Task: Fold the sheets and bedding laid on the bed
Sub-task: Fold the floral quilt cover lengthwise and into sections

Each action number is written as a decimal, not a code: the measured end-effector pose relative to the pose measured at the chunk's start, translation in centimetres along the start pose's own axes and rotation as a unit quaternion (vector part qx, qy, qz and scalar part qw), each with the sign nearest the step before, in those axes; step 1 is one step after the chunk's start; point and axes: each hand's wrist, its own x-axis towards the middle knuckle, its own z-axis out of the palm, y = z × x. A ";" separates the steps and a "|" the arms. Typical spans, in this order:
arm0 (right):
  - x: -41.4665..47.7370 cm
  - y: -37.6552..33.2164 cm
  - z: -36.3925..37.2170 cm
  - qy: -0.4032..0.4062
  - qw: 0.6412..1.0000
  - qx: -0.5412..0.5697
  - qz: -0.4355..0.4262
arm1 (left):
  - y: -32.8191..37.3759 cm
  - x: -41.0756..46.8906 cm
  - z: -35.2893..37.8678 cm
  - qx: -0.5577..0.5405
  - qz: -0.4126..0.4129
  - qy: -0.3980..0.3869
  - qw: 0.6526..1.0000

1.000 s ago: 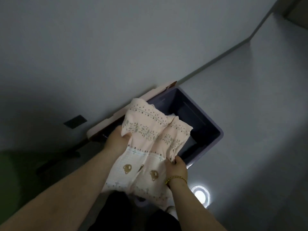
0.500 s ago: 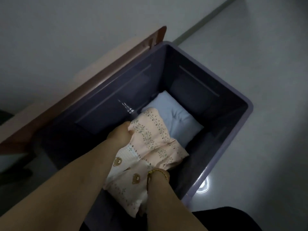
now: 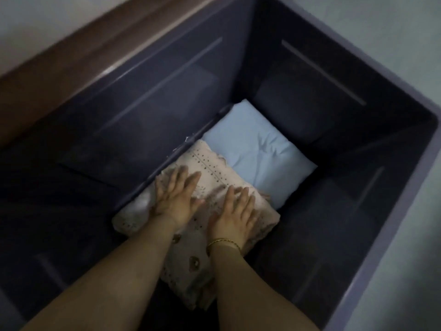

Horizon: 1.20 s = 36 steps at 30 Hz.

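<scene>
Item: folded pink bedding (image 3: 207,161), lying on the floor of the dark bin (image 3: 143,103).
Item: folded blue sheet (image 3: 257,149), touching it at its 1 o'clock.
My left hand (image 3: 175,197) and right hand (image 3: 235,211): palms down on the pink bedding, fingers straight and slightly spread, gripping nothing.
Gold bracelet (image 3: 223,242): on my right wrist.

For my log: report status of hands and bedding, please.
Left hand, right hand open, flat on pink bedding. Bedding lies inside purple bin, touching blue bundle. Nothing blocking.

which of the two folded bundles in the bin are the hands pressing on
The pink patterned bundle: left hand and right hand lie flat on it. The plain light blue bundle beyond is untouched.
</scene>
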 end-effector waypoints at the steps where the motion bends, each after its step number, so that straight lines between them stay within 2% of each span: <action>1: 0.3 0.2 0.0 -0.019 0.999 -0.030 0.011 | -0.7 0.3 1.0 0.001 -0.016 -0.017 1.000; 5: 2.1 1.9 2.9 -0.091 0.993 -0.063 0.038 | -3.3 1.2 4.0 0.013 -0.050 -0.066 0.996; 7: 2.8 2.3 4.4 -0.103 0.993 -0.044 0.035 | -3.8 1.9 4.4 0.016 -0.049 -0.073 0.996; 8: 3.2 2.4 5.1 -0.091 0.995 -0.039 0.029 | -3.9 2.2 4.6 0.018 -0.050 -0.076 0.996; 9: 3.6 2.6 5.9 -0.044 0.998 -0.049 0.017 | -4.0 2.5 4.8 0.021 -0.051 -0.080 0.995; 11: 4.5 3.1 7.7 0.086 0.993 -0.073 -0.016 | -4.0 3.1 5.3 0.027 -0.058 -0.086 0.994; 12: 4.6 3.1 7.9 0.088 0.994 -0.056 -0.031 | -4.0 3.2 5.4 0.029 -0.060 -0.089 0.994; 15: 4.8 3.4 8.3 0.008 0.998 -0.059 -0.034 | -3.8 3.1 5.2 0.029 -0.065 -0.102 0.992; 17: 4.2 2.9 6.3 0.012 0.997 -0.080 -0.003 | -3.6 3.0 4.8 0.034 -0.068 -0.114 0.991; 20: 4.3 2.7 4.8 -0.130 0.988 -0.089 0.006 | -3.2 2.8 4.0 0.047 -0.066 -0.132 0.988; 23: 3.6 1.8 2.0 -0.207 0.965 -0.157 0.014 | -2.5 1.7 1.8 0.059 -0.064 -0.160 0.983; 25: 2.6 1.1 -1.2 -0.239 0.960 -0.142 0.013 | -1.9 -0.1 -0.5 0.042 -0.067 -0.174 0.981; 26: 1.9 0.9 -3.0 -0.238 0.965 -0.112 0.014 | -1.7 -1.2 -1.7 0.015 -0.071 -0.177 0.982; 28: -0.9 0.6 -7.4 -0.176 0.983 -0.055 0.021 | -1.2 -4.6 -4.5 -0.057 -0.086 -0.164 0.981; 32: -7.8 -1.1 -15.2 -0.092 0.996 0.011 0.008 | 0.7 -11.2 -12.3 -0.132 -0.083 -0.052 0.986; 36: -15.6 -2.8 -24.0 -0.031 0.996 0.081 -0.014 | 4.3 -18.3 -22.7 -0.191 -0.027 0.036 0.981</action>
